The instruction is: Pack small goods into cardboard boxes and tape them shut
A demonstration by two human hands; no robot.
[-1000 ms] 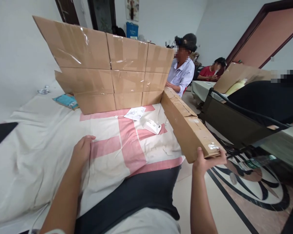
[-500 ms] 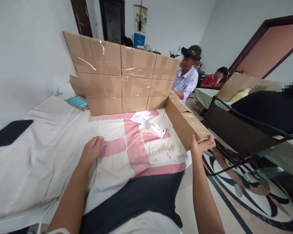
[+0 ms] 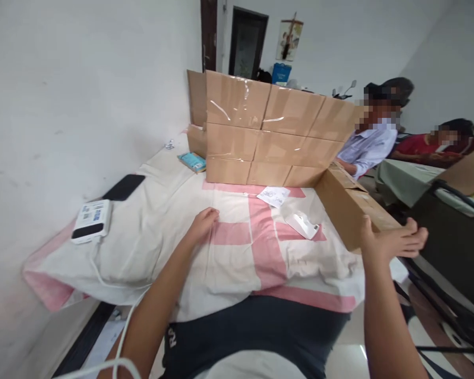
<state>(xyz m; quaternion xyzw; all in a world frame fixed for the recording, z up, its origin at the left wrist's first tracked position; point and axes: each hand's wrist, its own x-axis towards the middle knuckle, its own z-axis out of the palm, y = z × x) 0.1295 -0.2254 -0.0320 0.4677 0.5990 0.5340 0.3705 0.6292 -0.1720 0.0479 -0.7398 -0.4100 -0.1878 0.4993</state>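
My left hand (image 3: 204, 223) rests on the white and pink cloth (image 3: 231, 266), its fingers loosely curled together and nothing visible in them. At the near end of a long, low cardboard side piece (image 3: 339, 216), my right hand (image 3: 393, 239) has its thumb and fingers spread apart. It overlaps that end in view; whether it touches the cardboard I cannot tell. A tall cardboard panel (image 3: 276, 139) with taped seams stands across the back. In front of it lie a paper with drawn marks (image 3: 274, 196) and a small white, crumpled-looking item (image 3: 304, 225).
A blue packet (image 3: 193, 162) lies by the panel's left end. On the left are a black flat object (image 3: 124, 187) and a white device (image 3: 91, 221) with a cable (image 3: 130, 316) crossing my left forearm. A person in a light shirt (image 3: 373, 145) sits behind the side piece.
The camera view has turned left, bringing the white device into sight. My right hand's fingers have opened from their grasp on the cardboard side piece. My left hand stays on the cloth.
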